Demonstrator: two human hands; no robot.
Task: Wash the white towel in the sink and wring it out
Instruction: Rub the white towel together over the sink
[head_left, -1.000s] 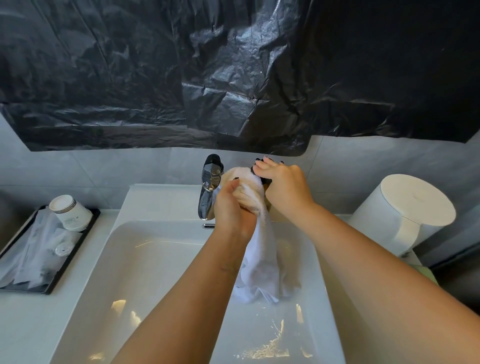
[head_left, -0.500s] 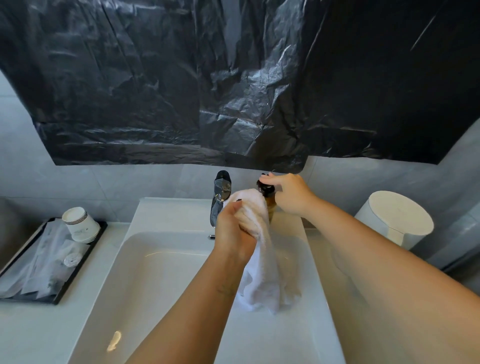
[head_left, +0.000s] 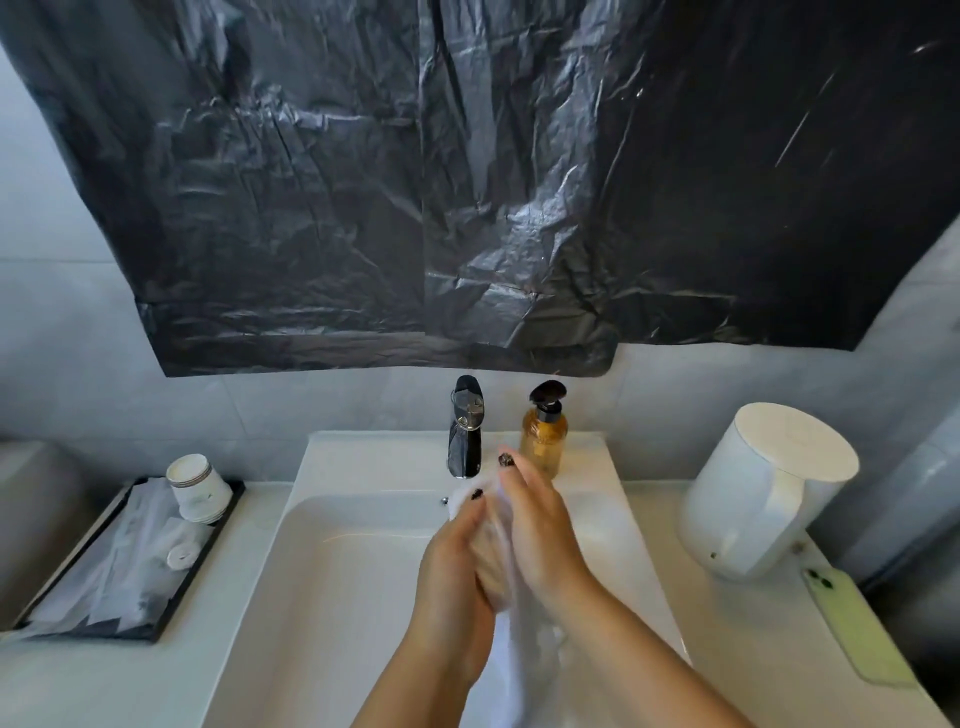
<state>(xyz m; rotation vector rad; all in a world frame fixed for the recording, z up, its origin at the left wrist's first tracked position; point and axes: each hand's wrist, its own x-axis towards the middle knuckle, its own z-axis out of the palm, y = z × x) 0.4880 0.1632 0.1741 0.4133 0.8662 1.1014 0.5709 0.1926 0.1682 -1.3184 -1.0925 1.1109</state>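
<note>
- Head view looks down on a white cloth towel (head_left: 511, 660), bunched between two hands above the basin of a white rectangular ceramic sink (head_left: 332, 582).
- Its upper end pokes out above the fingertips just below the spout; its lower part hangs from under the palms towards the basin and is cut off by the bottom edge of the picture.
- The left hand (head_left: 457, 566) curls round the towel's left side, its dark-painted nails showing over the cloth.
- The right hand (head_left: 540, 530) lies against the towel's right side with fingers fairly straight and pressed to the cloth; whether the thumb hooks round the cloth is hidden.
- The middle of the towel is squeezed between the palms and blurred, so its folds are hard to make out.
- A dark chrome tap (head_left: 466, 431) stands on the sink's back ledge, just above the hands, and whether water is running cannot be told.
- An amber pump bottle with a black head (head_left: 544, 436) stands just right of the tap.
- A white cylindrical bin with a flat lid (head_left: 769, 488) sits on the white counter (head_left: 737, 623) to the right, with a pale green phone (head_left: 852, 623) lying in front of it.
- A black tray (head_left: 156, 618) on the left holds stacked white paper cups (head_left: 197, 488) and wrapped items.
- A crumpled black plastic sheet (head_left: 467, 182) covers the grey tiled wall above.
</note>
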